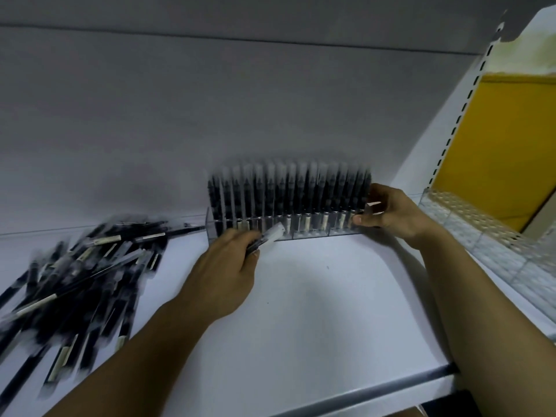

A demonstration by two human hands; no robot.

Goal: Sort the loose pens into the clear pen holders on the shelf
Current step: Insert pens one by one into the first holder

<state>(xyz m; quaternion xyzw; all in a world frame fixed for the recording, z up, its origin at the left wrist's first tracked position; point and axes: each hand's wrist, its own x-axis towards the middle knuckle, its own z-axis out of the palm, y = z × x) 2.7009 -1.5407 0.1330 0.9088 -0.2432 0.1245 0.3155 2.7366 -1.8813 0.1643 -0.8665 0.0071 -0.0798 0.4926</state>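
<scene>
A clear pen holder (313, 235) stands at the back of the white shelf, packed with several upright black pens (288, 191). My right hand (388, 212) grips the holder's right end, thumb on its front wall. My left hand (228, 266) is just in front of the holder's left part and holds one black pen (267, 237) with a pale cap pointing up toward the holder. A loose pile of black pens (81, 266) lies on the shelf to the left. The frame is motion-blurred.
A second clear holder (481, 236) with rows of holes, no pens in it, runs along the right side. The shelf's front edge (361, 389) is a grey rail. A slotted upright (469, 94) and a yellow panel (496, 145) stand at the right.
</scene>
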